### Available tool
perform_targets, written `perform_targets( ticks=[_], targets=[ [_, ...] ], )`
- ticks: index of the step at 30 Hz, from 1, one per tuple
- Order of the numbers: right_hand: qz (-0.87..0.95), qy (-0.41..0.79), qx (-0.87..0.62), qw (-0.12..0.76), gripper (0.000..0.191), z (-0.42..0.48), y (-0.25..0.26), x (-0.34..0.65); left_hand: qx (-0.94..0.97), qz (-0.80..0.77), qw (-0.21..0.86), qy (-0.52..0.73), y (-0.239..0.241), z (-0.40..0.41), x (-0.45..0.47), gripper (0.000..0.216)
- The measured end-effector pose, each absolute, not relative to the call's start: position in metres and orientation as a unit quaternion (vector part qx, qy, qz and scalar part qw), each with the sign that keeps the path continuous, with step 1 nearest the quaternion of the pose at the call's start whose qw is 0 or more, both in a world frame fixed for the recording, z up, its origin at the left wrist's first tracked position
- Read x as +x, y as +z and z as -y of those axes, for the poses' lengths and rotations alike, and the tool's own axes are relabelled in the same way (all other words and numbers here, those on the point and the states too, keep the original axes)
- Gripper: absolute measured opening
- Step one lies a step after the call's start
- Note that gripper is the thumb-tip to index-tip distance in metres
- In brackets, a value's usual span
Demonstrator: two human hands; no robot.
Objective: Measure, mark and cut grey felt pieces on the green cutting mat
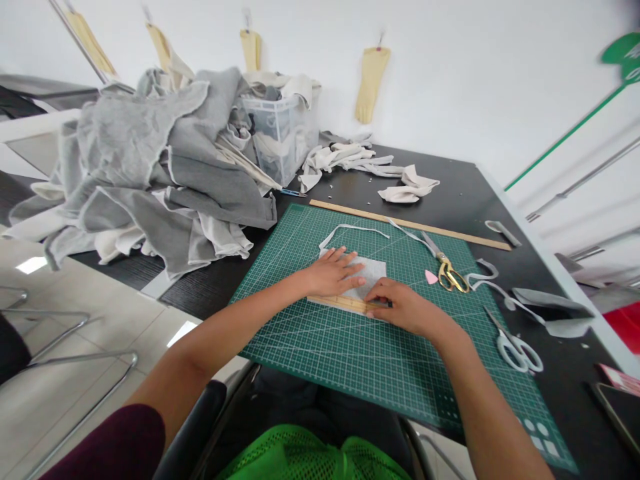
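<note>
A light grey piece of fabric (pixel 375 269) lies flat on the green cutting mat (pixel 320 353). My left hand (pixel 336 274) rests open on the fabric, fingers spread and pointing right. Across the fabric's near edge runs a short wooden ruler (pixel 345 303). Its right end is pinched between the thumb and fingers of my right hand (pixel 400 305). Gold-handled scissors (pixel 450 275) and a pink piece of chalk (pixel 431 277) lie to the right of my right hand. Beyond my left hand curls a narrow fabric strip (pixel 353 228).
A long wooden ruler (pixel 410 225) lies along the mat's far edge. White-handled scissors (pixel 519 352) are at the right. A heap of grey fabric (pixel 200 173) and a clear plastic bin (pixel 280 130) stand back left. Fabric scraps (pixel 345 158) lie behind; a phone (pixel 620 410) lies far right.
</note>
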State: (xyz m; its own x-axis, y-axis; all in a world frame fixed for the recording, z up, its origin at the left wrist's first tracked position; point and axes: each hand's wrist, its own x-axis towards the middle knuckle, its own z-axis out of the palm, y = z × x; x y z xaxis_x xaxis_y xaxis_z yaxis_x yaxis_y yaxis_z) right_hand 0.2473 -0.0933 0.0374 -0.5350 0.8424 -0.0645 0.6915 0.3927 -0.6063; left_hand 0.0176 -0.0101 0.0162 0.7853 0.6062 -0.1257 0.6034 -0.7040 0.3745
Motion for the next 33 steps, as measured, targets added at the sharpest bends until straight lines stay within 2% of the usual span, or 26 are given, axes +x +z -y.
perform_targets(
  ticks=[9,15,22,27,30,33],
  targets=[
    [0.821,0.298,-0.473,0.120,0.013,0.094,0.040,0.247,0.869,-0.459,0.171,0.073,0.013,-0.057,-0.034,0.077],
    [0.815,0.296,-0.484,0.117,0.015,0.095,0.040,0.246,0.876,-0.426,0.167,0.156,0.011,-0.076,-0.047,0.058],
    [0.814,0.297,-0.487,0.106,0.015,0.095,0.040,0.245,0.884,-0.415,0.147,0.158,0.009,-0.074,-0.044,0.062],
    [0.812,0.298,-0.493,0.095,0.018,0.095,0.042,0.248,0.883,-0.415,0.146,0.163,0.006,-0.076,-0.043,0.055],
    [0.808,0.296,-0.503,0.086,0.020,0.095,0.044,0.249,0.877,-0.425,0.155,0.160,0.009,-0.074,-0.042,0.066],
    [0.815,0.282,-0.500,0.080,0.021,0.096,0.046,0.247,0.882,-0.431,0.165,0.095,0.014,-0.068,-0.041,0.097]
  ],
)
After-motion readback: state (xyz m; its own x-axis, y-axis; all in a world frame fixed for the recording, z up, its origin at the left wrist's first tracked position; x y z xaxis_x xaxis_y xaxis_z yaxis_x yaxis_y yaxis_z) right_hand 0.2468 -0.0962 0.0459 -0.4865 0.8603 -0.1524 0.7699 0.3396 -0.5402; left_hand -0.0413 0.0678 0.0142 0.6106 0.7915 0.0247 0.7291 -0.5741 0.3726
